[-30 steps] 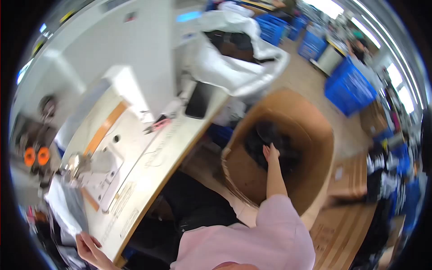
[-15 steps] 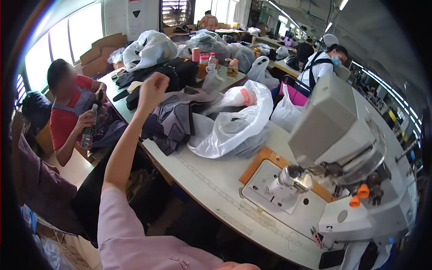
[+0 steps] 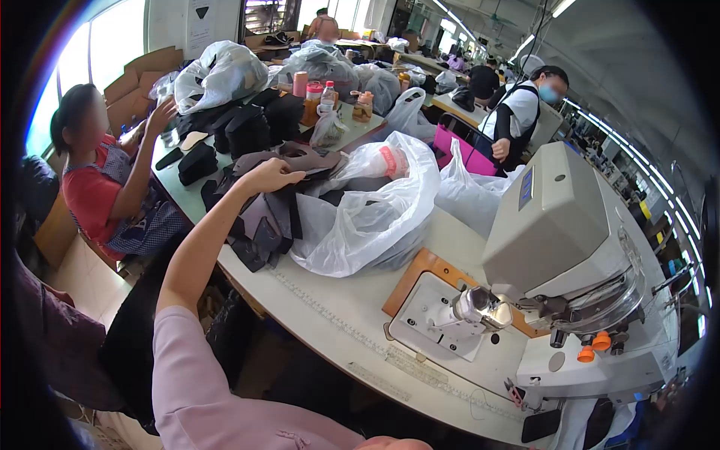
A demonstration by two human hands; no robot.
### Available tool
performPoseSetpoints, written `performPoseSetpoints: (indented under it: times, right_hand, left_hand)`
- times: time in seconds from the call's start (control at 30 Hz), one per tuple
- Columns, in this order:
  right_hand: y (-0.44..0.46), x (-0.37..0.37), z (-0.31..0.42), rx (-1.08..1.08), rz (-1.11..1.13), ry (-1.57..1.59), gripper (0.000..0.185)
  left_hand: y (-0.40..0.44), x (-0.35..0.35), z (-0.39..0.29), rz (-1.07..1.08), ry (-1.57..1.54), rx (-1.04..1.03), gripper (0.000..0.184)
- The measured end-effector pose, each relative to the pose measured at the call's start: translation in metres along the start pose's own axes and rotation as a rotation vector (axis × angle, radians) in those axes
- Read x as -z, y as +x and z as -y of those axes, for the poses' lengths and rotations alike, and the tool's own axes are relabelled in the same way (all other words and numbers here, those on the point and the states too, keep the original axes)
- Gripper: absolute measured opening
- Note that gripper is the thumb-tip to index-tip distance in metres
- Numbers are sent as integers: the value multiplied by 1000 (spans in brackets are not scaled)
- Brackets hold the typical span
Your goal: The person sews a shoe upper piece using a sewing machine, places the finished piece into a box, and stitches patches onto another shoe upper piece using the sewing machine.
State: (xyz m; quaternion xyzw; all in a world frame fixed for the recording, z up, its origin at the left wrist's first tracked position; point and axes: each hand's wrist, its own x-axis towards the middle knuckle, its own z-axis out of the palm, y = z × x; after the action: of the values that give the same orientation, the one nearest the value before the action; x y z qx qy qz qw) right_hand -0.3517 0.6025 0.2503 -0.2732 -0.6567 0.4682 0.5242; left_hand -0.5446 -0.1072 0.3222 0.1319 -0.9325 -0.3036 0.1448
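My left hand [image 3: 276, 178] is over the pile of cut dark grey fabric pieces [image 3: 264, 231] at the left of the sewing table. Its fingers are closed on the edge of a dark fabric piece [image 3: 288, 210]. Just right of the hand lies an open white plastic bag [image 3: 360, 232] with a white, red-marked bundle [image 3: 386, 161] in its mouth. My right hand is not seen; a bit of skin at the bottom edge is too cut off to name.
A sewing machine [image 3: 555, 217] stands at the right, with snips [image 3: 514, 393] and a phone [image 3: 541, 425] near the front edge. Drinks bottles [image 3: 328, 97] and stacked black pieces [image 3: 246, 129] lie behind. A co-worker [image 3: 112, 172] sits at left; another, masked person [image 3: 517, 112] stands behind the machine.
My left hand has come down from above the pile onto the fabric pieces. The seated co-worker has raised both hands over the table. The masked person's arm now reaches down by the pink panel.
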Motion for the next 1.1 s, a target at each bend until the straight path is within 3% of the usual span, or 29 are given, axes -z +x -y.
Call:
performPoseSetpoints:
  times: [0.1, 0.13, 0.17, 0.23, 0.3, 0.33, 0.37, 0.47, 0.57, 0.6, 0.7, 0.9, 1.03, 1.07, 1.1]
  right_hand:
    - [-41, -43, 56, 127, 288, 55, 20]
    - [-59, -60, 79, 100, 371, 165, 19]
    - [-77, -76, 97, 70, 453, 280, 18]
    - [-101, -90, 103, 40, 903, 337, 22]
    - [-128, -112, 130, -50, 1182, 564, 16]
    - [-138, -123, 135, 37, 1277, 580, 15]
    - [-146, -131, 140, 131, 1369, 591, 14]
    - [-159, -134, 166, 345, 1536, 624, 16]
    - [-157, -128, 158, 387, 1554, 606, 16]
    - [-155, -126, 154, 376, 1541, 553, 15]
    - [-153, -128, 141, 284, 1488, 451, 14]
    - [-157, -138, 133, 215, 1548, 359, 13]
    - [-165, -147, 150, 268, 1549, 385, 14]
    - [-165, -149, 156, 326, 1526, 402, 15]
    - [-166, -151, 162, 381, 1502, 417, 17]
  left_hand:
    - [-1, 18, -19, -5, 262, -131, 30]
    - [4, 22, -7, -113, 204, -249, 19]
    - [-3, 36, -14, 6, 195, -160, 19]
    - [-13, 44, -12, 94, 157, -272, 21]
    - [-29, 32, -31, 33, 32, -221, 23]
    - [-36, 28, -38, 1, -31, -197, 24]
    - [-32, 19, -31, 0, 104, -220, 25]
    - [-29, 11, -32, -64, 102, -412, 23]
    - [-40, 27, -40, 13, -8, -466, 15]
    - [-43, 25, -30, -4, 53, -506, 8]
    - [-51, 10, -27, -129, 64, -748, 13]
    - [-59, 5, -32, -147, 552, -1004, 13]
    - [-27, 13, -17, -256, 431, -1147, 14]
    - [-29, 21, -32, -249, 159, -940, 14]
    - [-34, 30, -47, -471, 186, -943, 11]
